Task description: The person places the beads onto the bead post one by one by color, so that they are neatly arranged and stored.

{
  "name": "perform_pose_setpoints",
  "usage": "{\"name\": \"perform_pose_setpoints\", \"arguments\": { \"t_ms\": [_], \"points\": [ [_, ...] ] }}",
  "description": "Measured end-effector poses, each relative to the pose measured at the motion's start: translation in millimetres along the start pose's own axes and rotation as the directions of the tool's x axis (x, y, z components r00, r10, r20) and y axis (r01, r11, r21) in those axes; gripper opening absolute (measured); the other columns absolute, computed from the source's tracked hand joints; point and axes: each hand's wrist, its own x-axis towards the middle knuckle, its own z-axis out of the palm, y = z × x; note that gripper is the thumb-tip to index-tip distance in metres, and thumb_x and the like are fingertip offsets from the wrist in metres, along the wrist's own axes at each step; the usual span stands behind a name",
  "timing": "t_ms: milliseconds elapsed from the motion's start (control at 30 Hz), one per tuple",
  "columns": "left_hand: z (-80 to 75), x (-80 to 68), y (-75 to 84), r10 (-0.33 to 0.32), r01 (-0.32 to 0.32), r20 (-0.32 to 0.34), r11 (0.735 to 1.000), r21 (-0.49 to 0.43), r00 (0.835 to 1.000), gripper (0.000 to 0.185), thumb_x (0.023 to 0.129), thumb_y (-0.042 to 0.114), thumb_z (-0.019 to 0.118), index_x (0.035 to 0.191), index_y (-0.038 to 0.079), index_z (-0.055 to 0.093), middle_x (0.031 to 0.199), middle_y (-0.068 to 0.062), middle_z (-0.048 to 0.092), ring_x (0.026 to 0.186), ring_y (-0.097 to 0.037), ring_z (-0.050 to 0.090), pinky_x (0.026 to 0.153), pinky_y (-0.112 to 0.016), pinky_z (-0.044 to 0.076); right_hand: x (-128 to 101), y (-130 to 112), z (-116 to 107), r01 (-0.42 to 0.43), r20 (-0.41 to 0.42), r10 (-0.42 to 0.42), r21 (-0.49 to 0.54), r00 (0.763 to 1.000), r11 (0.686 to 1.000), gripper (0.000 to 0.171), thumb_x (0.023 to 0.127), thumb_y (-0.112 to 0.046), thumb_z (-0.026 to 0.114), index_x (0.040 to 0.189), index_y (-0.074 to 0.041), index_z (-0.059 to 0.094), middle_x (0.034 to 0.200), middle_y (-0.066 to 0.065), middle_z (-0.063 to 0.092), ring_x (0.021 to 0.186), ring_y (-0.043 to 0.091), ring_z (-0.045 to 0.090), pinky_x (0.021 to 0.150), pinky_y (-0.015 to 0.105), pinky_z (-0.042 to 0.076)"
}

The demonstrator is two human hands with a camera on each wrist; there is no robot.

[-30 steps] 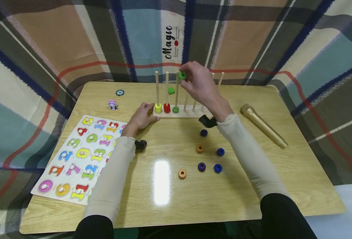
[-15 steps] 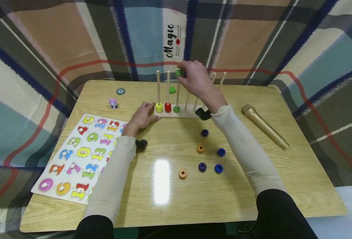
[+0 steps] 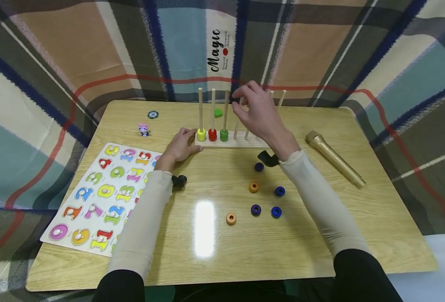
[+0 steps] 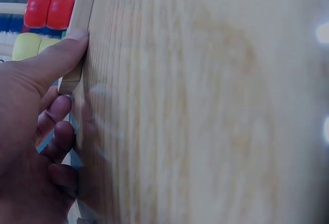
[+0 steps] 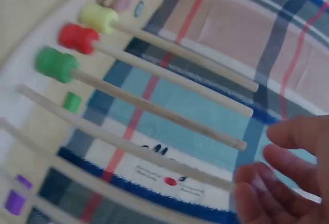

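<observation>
The green ring (image 3: 224,135) had left the right hand (image 3: 258,112) and sat low on its peg, fingers loosely spread and empty, while the left hand (image 3: 180,147) gripped the rack's base (image 3: 230,144) end.

Glossy wooden table (image 3: 358,235), plaid fabric (image 3: 94,46) behind, perhaps a hung blanket.

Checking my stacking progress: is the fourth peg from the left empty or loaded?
Empty. The fourth peg stands bare beside the green rings.
</observation>
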Motion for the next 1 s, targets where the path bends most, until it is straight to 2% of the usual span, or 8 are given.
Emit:
{"name": "perform_pose_setpoints", "arguments": {
  "t_ms": [100, 200, 400, 600, 667, 733, 900, 1000],
  "points": [
    [-0.5, 0.9, 2.0, -0.003, 0.003, 0.003, 1.0, -0.001, 1.0, 0.078, 0.108, 0.032, 0.066, 0.171, 0.009, 0.026, 0.159, -0.021, 0.033, 0.15, -0.042, 0.033, 0.125, -0.059, 0.029, -27, 12, 1, -0.013, 0.086, 0.014, -0.019, 0.996, 1.0, 0.019, 0.106, -0.015, 0.063, 0.113, -0.001, 0.073, 0.107, 0.015, 0.07, 0.09, 0.029, 0.068, 0.081, 0.043, 0.058],
    [-2.2, 1.2, 1.3, -0.006, 0.006, 0.005, 1.0, 0.003, 1.0, 0.079, 0.108, 0.033, 0.066, 0.171, 0.009, 0.025, 0.159, -0.021, 0.033, 0.15, -0.042, 0.032, 0.125, -0.059, 0.029, -51, 27, 8, -0.066, 0.224, 0.077, -0.056, 0.971, 0.996, 0.019, 0.104, -0.016, 0.065, 0.111, 0.0, 0.074, 0.102, 0.015, 0.071, 0.085, 0.028, 0.067, 0.076, 0.044, 0.057],
    [-3.2, 2.4, -1.0, 0.002, -0.002, 0.004, 1.0, 0.013, 1.0, 0.079, 0.108, 0.033, 0.065, 0.171, 0.008, 0.025, 0.161, -0.022, 0.032, 0.152, -0.042, 0.03, 0.126, -0.059, 0.028, -84, 48, 26, -0.142, 0.448, 0.194, -0.148, 0.873, 0.979, 0.025, 0.102, -0.019, 0.07, 0.114, 0.002, 0.073, 0.096, 0.013, 0.07, 0.081, 0.025, 0.064, 0.078, 0.044, 0.056],
    [-2.4, 4.4, 0.0, 0.003, -0.003, 0.01, 1.0, 0.011, 1.0, 0.079, 0.108, 0.034, 0.065, 0.171, 0.009, 0.024, 0.162, -0.021, 0.031, 0.153, -0.042, 0.029, 0.126, -0.06, 0.027, -113, 43, 37, -0.147, 0.627, 0.194, -0.127, 0.754, 0.981, 0.024, 0.096, -0.028, 0.079, 0.102, -0.006, 0.072, 0.087, 0.003, 0.068, 0.075, 0.017, 0.06, 0.072, 0.035, 0.053],
    [-2.8, 4.3, 0.6, -0.003, 0.003, 0.004, 1.0, 0.009, 1.0, 0.079, 0.108, 0.034, 0.065, 0.171, 0.009, 0.024, 0.163, -0.02, 0.031, 0.154, -0.042, 0.029, 0.127, -0.06, 0.027, -121, 39, 40, -0.133, 0.658, 0.173, -0.112, 0.733, 0.985, 0.02, 0.094, -0.024, 0.079, 0.099, -0.006, 0.071, 0.086, 0.002, 0.067, 0.074, 0.016, 0.058, 0.071, 0.033, 0.052],
    [-2.9, 4.1, 0.9, -0.009, 0.009, 0.0, 1.0, 0.008, 1.0, 0.079, 0.108, 0.033, 0.066, 0.171, 0.009, 0.025, 0.163, -0.02, 0.031, 0.154, -0.042, 0.029, 0.127, -0.06, 0.027, -125, 36, 43, -0.103, 0.643, 0.138, -0.092, 0.753, 0.99, 0.015, 0.093, -0.017, 0.078, 0.099, -0.006, 0.071, 0.086, 0.002, 0.066, 0.075, 0.016, 0.057, 0.071, 0.032, 0.052],
    [-1.6, 4.0, 1.9, -0.012, 0.012, 0.007, 1.0, 0.01, 1.0, 0.079, 0.108, 0.033, 0.065, 0.171, 0.009, 0.025, 0.162, -0.021, 0.032, 0.153, -0.042, 0.03, 0.127, -0.06, 0.027, -101, 28, 33, -0.045, 0.426, 0.057, -0.038, 0.903, 0.998, 0.02, 0.093, -0.005, 0.077, 0.111, 0.001, 0.075, 0.102, 0.013, 0.067, 0.088, 0.025, 0.065, 0.078, 0.038, 0.058],
    [-0.7, 3.2, 3.2, -0.009, 0.008, 0.009, 1.0, 0.005, 1.0, 0.078, 0.108, 0.033, 0.065, 0.171, 0.008, 0.025, 0.162, -0.022, 0.032, 0.152, -0.043, 0.031, 0.126, -0.061, 0.027, -69, 22, 14, -0.065, 0.238, 0.061, 0.011, 0.969, 0.998, 0.029, 0.095, -0.003, 0.076, 0.124, 0.002, 0.075, 0.117, 0.019, 0.066, 0.101, 0.032, 0.067, 0.087, 0.044, 0.06]
  ]
}}
